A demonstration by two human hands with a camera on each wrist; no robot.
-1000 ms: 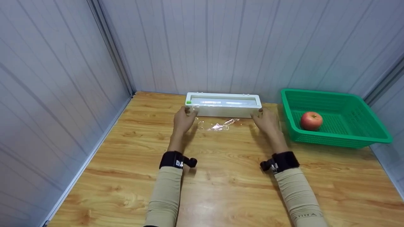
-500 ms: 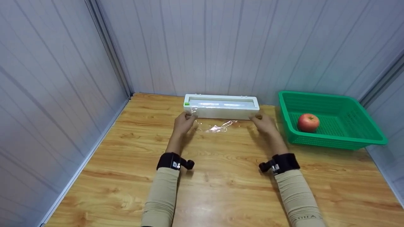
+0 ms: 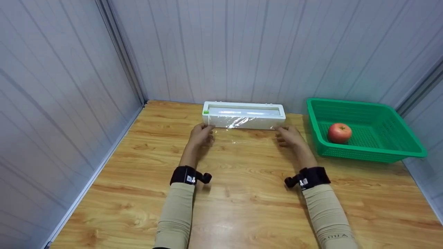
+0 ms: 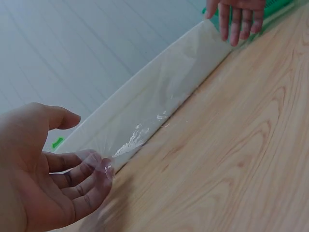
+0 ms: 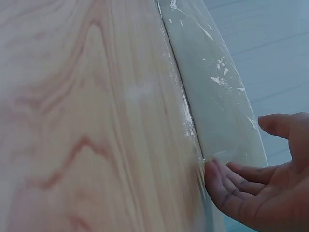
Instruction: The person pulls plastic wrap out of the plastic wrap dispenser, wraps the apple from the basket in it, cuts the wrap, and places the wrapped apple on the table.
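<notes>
Cling film [image 3: 242,121] stretches out of the white dispenser box [image 3: 244,116] at the back of the tabletop [image 3: 242,193], draped down the box's front face and onto the wood just before it. The left hand [image 3: 200,135] pinches the film's left corner between its curled fingers [image 4: 91,174] close to the box's left end. The right hand [image 3: 290,136] lies at the film's right corner by the box's right end, fingertips [image 5: 212,176] touching the film; whether it grips the film I cannot tell. Right of the box, near it, sits a green basket [image 3: 377,152] with a red apple [image 3: 339,133] inside.
</notes>
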